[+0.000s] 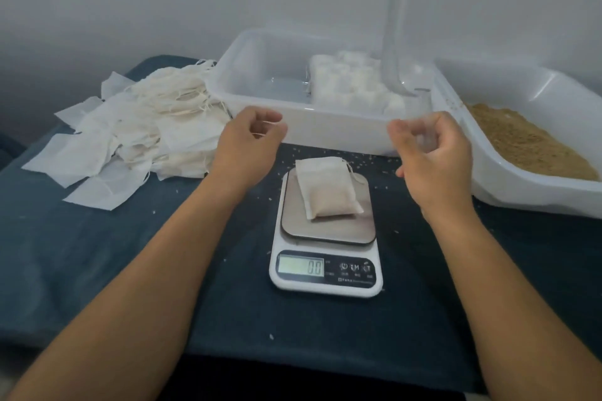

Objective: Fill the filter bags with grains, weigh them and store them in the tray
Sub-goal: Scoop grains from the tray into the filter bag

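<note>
**Filled bag sitting on the scale, both hands hovering above it**

The left hand is hovering with its fingers loosely curled, and a thin pale string seems to be crossing its fingertips; whether this grip is pinching that string cannot be told. The right hand is hovering too, its fingers bent inward around nothing, with motion blur at the palm. Between and just nearer than the two hands, the filled filter bag is lying on the steel plate of the scale, apart from both grips, its drawstring trailing to the right. The display is reading zeros. The scale is standing near the middle of the dark surface, with stray grains scattered around it. Behind the hands, the clear tray is sitting along the far edge, holding packed bags in its right part. The pile of empty filter bags is lying toward the far left corner. The white bin of grains is resting at the right edge.
</note>
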A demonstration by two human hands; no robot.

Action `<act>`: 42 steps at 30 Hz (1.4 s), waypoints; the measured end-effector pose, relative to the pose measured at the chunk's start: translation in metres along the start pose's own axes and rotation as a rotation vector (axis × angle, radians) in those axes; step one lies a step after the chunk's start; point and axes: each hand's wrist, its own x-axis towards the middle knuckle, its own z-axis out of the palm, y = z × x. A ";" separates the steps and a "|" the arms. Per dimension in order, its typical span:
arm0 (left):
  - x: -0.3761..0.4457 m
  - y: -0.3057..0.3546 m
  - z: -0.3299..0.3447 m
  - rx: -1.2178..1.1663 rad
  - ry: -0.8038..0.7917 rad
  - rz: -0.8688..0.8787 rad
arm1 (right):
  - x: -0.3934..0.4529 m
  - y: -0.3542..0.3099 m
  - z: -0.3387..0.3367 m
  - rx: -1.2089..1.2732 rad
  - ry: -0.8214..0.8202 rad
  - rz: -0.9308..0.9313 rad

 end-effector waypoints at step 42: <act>-0.002 0.002 0.000 0.229 -0.144 -0.033 | 0.038 -0.004 0.035 -0.447 -0.746 -0.170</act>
